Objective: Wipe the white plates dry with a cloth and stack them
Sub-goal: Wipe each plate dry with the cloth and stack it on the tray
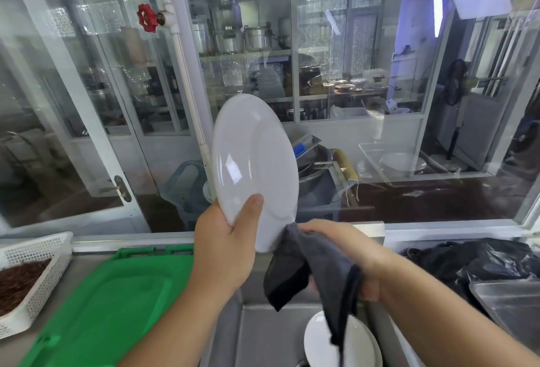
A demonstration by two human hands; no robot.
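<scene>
A: What are the surfaces like?
B: The raised plate is glossy white ceramic; the cloth is matt grey fabric.
A: And below?
B: A dull metal sink, a smooth green plastic lid.

Steel counter bears green board, white basket

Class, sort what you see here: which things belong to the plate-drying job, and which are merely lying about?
In the job:
white plate in left hand
grey cloth in right hand
plates in sink

Lying about:
green tray
white basket
black bag
red valve
</scene>
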